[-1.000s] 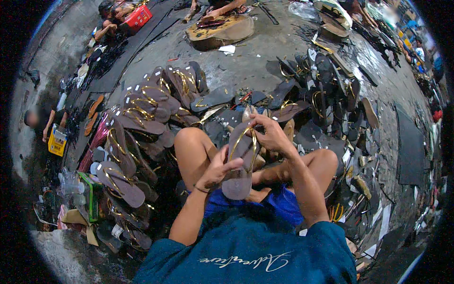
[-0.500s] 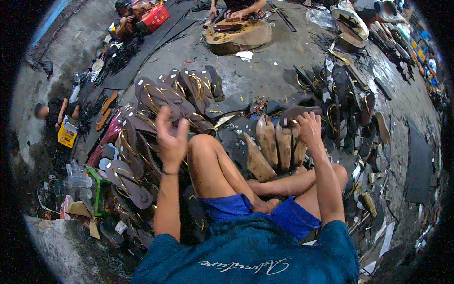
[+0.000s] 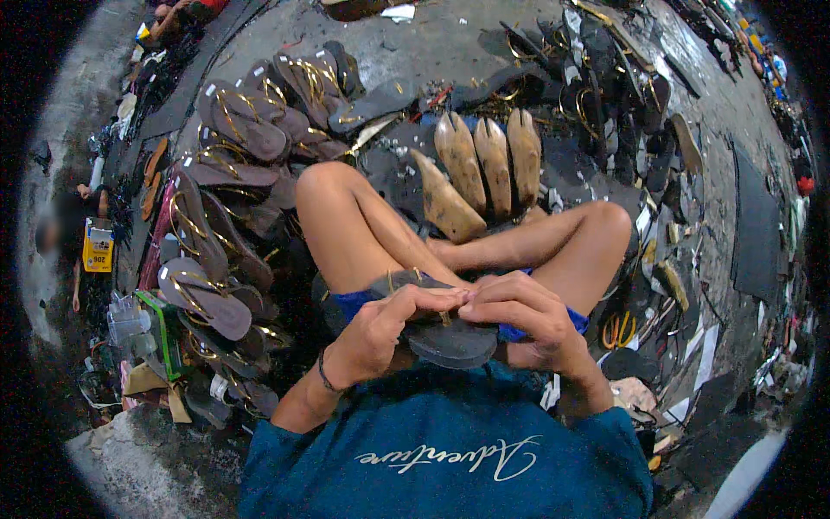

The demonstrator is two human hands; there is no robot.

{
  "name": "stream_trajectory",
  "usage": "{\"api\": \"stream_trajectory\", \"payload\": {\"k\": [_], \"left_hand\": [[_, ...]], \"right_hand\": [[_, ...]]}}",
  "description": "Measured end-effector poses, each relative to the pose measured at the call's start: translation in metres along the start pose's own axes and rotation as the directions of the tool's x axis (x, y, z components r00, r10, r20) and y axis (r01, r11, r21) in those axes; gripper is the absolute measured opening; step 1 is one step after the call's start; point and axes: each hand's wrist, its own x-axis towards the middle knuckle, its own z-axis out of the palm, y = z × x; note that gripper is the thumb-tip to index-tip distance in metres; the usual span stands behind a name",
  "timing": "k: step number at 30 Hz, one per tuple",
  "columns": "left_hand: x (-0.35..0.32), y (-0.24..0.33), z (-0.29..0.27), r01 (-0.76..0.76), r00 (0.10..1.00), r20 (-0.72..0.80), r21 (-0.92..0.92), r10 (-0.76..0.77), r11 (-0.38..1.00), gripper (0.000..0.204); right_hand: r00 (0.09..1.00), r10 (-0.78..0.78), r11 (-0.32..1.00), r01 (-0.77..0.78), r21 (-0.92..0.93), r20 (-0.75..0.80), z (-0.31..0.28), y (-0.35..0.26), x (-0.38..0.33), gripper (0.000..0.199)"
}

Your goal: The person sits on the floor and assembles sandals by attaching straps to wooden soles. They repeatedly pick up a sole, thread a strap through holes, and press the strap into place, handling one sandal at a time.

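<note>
A dark flip-flop (image 3: 453,346) with thin gold straps lies across my lap, close to my shirt. My left hand (image 3: 379,333) is closed at its strap, thumb and fingertips stretched toward the middle. From the other side my right hand (image 3: 529,318) pinches at the same spot, the fingertips of both hands meeting over the sandal. Whatever small part is between the fingertips is hidden. Beyond my crossed legs stand several worn wooden shoe lasts (image 3: 493,164), with one more tilted last (image 3: 445,201) beside them.
Finished-looking flip-flops with gold straps (image 3: 246,121) are heaped to my left, near a green-edged box (image 3: 164,333). More dark sandals and soles (image 3: 605,95) lie at the far right. A yellow container (image 3: 98,246) and a person's arm are at the far left. Scraps litter the right side.
The sandal under my right hand by the lasts is now in my lap. My left hand has come down from the heap and closed at the strap. The view has tilted downward.
</note>
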Motion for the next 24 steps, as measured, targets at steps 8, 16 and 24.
{"api": "stream_trajectory", "payload": {"k": [8, 16, 24], "left_hand": [[-0.016, 0.003, 0.005, -0.013, 0.995, -0.093, 0.122, 0.024, 0.992, 0.034], [-0.027, 0.004, -0.009, -0.042, 0.997, -0.05, 0.2, 0.053, 0.979, 0.03], [-0.026, 0.0, 0.004, 0.083, 0.956, -0.291, 0.163, -0.032, 0.983, 0.033]], "right_hand": [[0.989, -0.039, 0.997, 0.049, -0.065, 0.144, 0.011, 0.007, -0.002, 0.048], [0.991, 0.006, 1.0, -0.007, 0.008, 0.135, 0.022, 0.01, 0.004, 0.04], [0.984, -0.025, 0.993, 0.005, 0.117, 0.178, 0.03, 0.041, 0.022, 0.044]]}}
